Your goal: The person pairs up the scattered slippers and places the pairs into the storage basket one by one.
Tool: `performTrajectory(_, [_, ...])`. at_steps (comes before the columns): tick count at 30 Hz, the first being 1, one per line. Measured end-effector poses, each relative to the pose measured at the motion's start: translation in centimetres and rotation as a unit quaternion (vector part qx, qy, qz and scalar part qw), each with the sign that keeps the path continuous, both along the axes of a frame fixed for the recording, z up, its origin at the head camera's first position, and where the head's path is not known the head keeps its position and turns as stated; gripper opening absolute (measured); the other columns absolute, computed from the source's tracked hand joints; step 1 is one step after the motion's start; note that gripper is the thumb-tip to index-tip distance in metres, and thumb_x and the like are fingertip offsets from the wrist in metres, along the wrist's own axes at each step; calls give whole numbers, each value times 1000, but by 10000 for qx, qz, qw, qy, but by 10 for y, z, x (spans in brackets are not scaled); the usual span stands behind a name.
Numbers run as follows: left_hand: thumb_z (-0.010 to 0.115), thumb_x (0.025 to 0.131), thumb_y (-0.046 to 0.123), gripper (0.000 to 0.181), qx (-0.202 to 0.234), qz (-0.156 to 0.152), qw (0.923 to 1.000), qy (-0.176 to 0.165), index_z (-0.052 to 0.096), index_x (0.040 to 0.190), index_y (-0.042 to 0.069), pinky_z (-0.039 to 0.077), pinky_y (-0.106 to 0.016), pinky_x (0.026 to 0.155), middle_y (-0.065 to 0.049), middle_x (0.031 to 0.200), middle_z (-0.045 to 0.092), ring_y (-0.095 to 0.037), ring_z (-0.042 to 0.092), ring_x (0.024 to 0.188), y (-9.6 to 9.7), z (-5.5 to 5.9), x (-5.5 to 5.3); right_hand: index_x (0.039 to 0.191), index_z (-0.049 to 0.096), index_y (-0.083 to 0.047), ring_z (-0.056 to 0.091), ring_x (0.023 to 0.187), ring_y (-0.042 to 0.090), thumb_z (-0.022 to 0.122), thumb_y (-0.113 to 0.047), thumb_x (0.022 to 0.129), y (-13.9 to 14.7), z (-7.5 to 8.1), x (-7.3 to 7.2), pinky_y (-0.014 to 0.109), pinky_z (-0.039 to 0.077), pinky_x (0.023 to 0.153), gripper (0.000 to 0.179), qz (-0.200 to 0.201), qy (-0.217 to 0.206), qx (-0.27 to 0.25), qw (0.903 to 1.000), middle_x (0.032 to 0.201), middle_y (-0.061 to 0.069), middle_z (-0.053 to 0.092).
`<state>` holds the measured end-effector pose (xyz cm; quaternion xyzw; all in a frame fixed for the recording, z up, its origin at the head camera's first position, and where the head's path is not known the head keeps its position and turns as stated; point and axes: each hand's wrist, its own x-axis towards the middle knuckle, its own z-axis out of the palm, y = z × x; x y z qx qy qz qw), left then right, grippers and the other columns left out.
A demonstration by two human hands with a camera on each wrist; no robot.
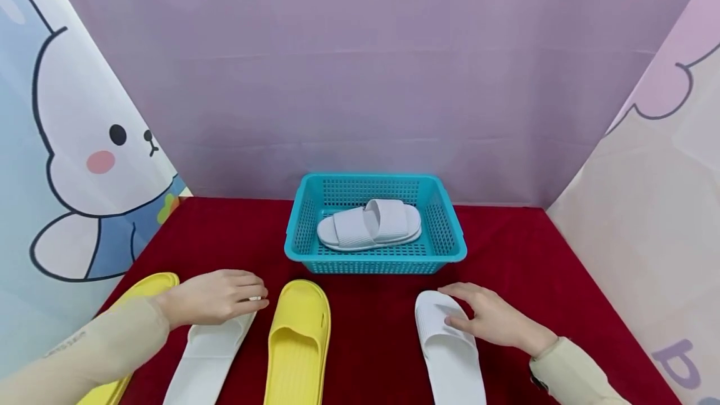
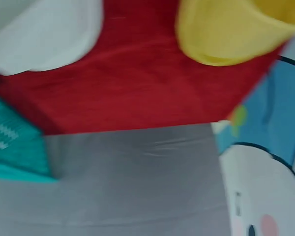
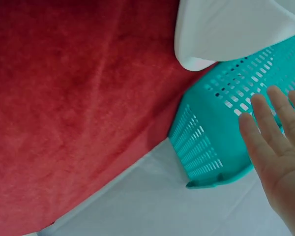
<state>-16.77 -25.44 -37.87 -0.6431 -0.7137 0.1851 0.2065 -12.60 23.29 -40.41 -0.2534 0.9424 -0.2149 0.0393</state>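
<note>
In the head view my left hand (image 1: 222, 297) hovers over or touches the toe of a white slipper (image 1: 205, 355); contact is unclear. Its fingers are loosely bent, and a bit of white shows between them. My right hand (image 1: 486, 314) is at the toe of another white slipper (image 1: 452, 355), thumb over the strap and fingers near the tip. In the right wrist view its fingers are straight and spread. The left wrist view shows a white slipper (image 2: 44, 39) and a yellow slipper (image 2: 226, 29), blurred, without the hand.
A turquoise basket (image 1: 374, 267) stands at the back with a pair of white slippers (image 1: 371, 227) inside. One yellow slipper (image 1: 298, 342) lies mid-table; another yellow slipper (image 1: 154, 283) lies under my left forearm. Red cloth (image 1: 377, 336) covers the table, with printed curtains on both sides.
</note>
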Motion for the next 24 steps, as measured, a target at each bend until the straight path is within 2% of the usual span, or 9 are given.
performTrajectory(3, [82,63,22,57,-389,-141,9991,-81,59,116,19,50,-23,86,5,109,63,-11,58,102,-14,-4,-6,124,54,-9,52,110,20,70,-38,77,0,-5,-1,42,49,89,57,-55,-194,28,9998,120,-1,56])
performTrajectory(7, [81,65,23,66,-831,3,9951,-532,53,124,18,49,-28,89,5,121,59,-13,55,111,-35,-11,-12,126,52,-7,50,114,24,73,-40,73,1,-11,-3,44,48,90,66,-34,-421,62,9991,124,2,54])
performTrajectory(12, [80,65,18,77,-901,208,9897,-1091,46,134,15,49,-34,91,0,132,52,-19,50,120,-56,-20,-18,128,49,-4,47,116,27,74,-40,71,0,-15,-6,48,45,93,72,138,-531,152,9984,127,7,51])
performTrajectory(15, [82,62,19,86,-908,205,9868,-1326,41,137,15,49,-36,90,0,136,48,-19,48,122,-61,-26,-21,129,47,-4,47,116,27,74,-41,71,0,-16,-7,49,44,93,74,166,-666,203,9974,128,8,50])
performTrajectory(20, [83,58,30,96,-1143,10,9841,-1362,36,141,17,48,-35,92,1,141,41,-19,43,126,-60,-30,-28,130,47,-1,49,115,27,74,-40,71,0,-18,-11,49,43,94,76,261,-949,140,9950,128,10,52])
performTrajectory(24, [82,58,38,104,-1403,-139,9807,-1354,28,144,16,42,-32,100,1,146,35,-18,36,131,-57,-35,-33,129,47,1,51,113,24,74,-40,72,2,-20,-14,40,45,94,75,455,-1071,98,9932,127,10,54])
